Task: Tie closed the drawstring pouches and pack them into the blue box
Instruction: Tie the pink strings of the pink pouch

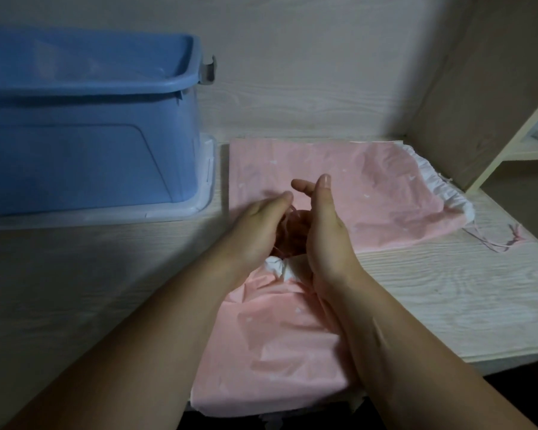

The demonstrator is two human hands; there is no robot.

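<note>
Pink white-flecked pouches (pixel 339 193), blue box (pixel 84 135), pale woodgrain table (pixel 447 290)

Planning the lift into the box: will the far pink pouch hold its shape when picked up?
Probably floppy: the far pouch lies flat and creased. Likely light: no bulge shows. Its loose strings trail on the table and may snag.

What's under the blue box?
The blue box stands on a pale plastic tray or lid, its rim showing along the front and right. Anything beneath it is covered.
</note>
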